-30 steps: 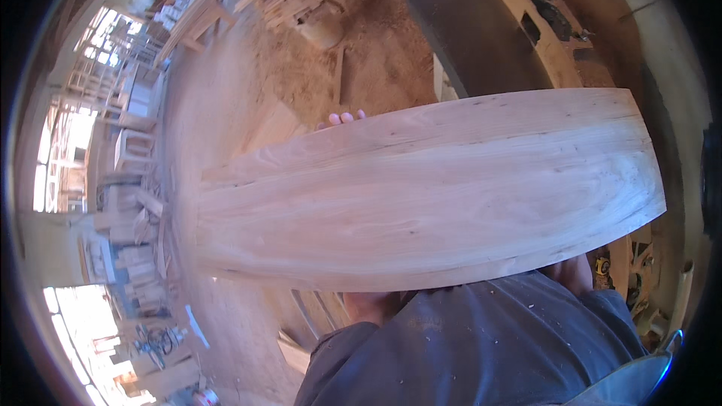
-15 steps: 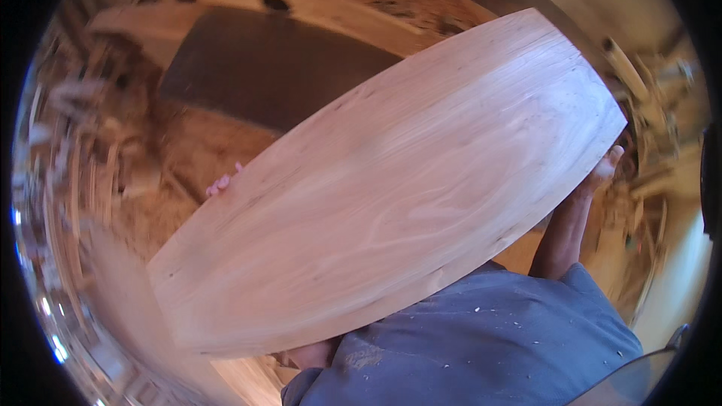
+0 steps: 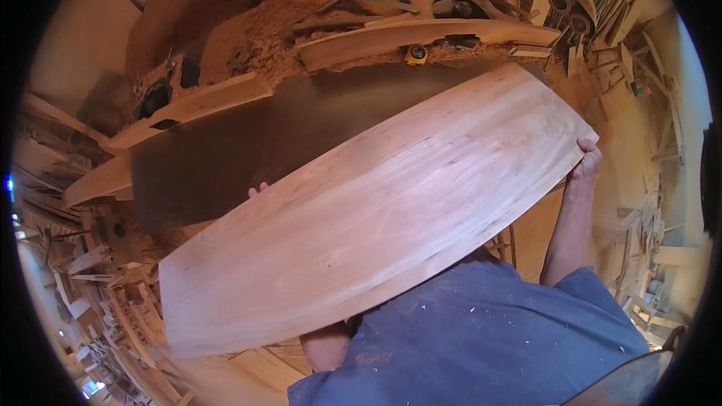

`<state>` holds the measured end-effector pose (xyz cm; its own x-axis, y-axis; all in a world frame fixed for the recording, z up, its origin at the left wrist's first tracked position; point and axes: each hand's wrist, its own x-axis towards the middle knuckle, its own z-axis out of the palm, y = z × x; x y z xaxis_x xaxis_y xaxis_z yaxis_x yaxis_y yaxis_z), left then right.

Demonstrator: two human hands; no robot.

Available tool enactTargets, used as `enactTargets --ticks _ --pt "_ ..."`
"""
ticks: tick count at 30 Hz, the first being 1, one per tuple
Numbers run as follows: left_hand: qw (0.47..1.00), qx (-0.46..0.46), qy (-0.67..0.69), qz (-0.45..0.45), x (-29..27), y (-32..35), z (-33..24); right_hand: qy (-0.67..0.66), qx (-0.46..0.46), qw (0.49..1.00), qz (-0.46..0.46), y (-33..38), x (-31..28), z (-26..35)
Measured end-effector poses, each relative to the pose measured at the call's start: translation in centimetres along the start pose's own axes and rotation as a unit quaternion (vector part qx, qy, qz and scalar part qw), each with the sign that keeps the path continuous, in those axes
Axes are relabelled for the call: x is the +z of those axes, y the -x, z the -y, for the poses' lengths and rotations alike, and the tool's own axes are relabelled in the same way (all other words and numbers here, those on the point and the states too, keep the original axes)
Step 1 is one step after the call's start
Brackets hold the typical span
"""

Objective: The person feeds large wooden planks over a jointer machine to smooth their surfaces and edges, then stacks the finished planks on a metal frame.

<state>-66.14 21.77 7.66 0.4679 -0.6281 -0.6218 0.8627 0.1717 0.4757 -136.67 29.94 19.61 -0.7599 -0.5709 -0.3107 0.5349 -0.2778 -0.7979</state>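
A large pale wooden panel [image 3: 353, 233] lies across both my hands, tilted so that its right end is farther away. My right hand [image 3: 587, 159] grips its right corner, thumb on top of the face. From below, my left forearm [image 3: 328, 346] passes under the panel, and the fingertips of my left hand [image 3: 259, 189] curl over the far edge; the rest of that hand is hidden. Beyond the panel is a flat dark surface [image 3: 226, 158], partly covered by it.
Along the dark surface's far side run wooden boards [image 3: 421, 32] with heaps of reddish shavings [image 3: 259, 34]. A yellow and black tape measure [image 3: 417, 54] sits there. Wood offcuts [image 3: 124, 316] crowd the left side, and more timber [image 3: 624, 68] stands at the right.
My view has swung toward the right, and the dark surface now shows more fully beyond the panel. The panel has levelled slightly, its right end lower in view. Both hands still hold it.
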Motion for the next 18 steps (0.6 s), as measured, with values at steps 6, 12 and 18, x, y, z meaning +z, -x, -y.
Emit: enactTargets --ticks 6,12,18 --pt "0.998 -0.034 -0.029 0.031 1.3 9.5 4.4 -0.050 0.002 0.998 -0.024 -1.8 -8.3 0.3" --pt "0.998 0.006 0.004 0.069 1.5 14.6 4.9 -0.027 0.003 0.998 -0.056 -5.2 -8.7 -2.5" --pt "0.988 0.154 0.015 -0.022 -2.1 10.6 3.1 0.013 0.084 0.991 -0.104 -10.7 -19.3 -5.5"
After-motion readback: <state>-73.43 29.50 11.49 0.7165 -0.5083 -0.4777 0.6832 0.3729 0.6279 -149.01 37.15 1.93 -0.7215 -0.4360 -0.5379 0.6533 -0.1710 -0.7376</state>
